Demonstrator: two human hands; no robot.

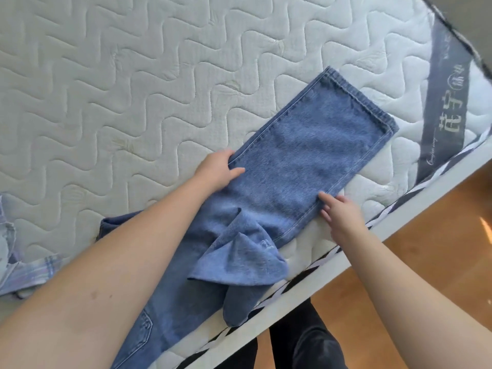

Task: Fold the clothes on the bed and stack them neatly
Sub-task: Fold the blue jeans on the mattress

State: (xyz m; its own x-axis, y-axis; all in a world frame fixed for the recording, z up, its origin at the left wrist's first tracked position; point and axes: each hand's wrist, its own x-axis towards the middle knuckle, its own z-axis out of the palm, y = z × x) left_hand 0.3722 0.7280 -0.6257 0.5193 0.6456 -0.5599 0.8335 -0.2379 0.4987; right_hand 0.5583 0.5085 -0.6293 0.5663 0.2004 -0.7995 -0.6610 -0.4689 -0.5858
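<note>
Both forearms fill the near view, reaching toward one o'clock over the bed (pixel 159 75), its quilted mattress running to the frame's top. Next in size, the jeans (pixel 306 155) lie along the bed's near edge, legs doubled flat, hems at two o'clock, waist bunched at six. At nine o'clock a plaid shirt (pixel 29 270) waits, unfolded. I see my left hand (pixel 217 170) pinching the far seam, fingers curled under the cloth, thumb on top. My right hand (pixel 339 211) presses straight fingers on the near seam, holding nothing. I judge I'm squaring the legs; next calls for folding hems toward waist.
</note>
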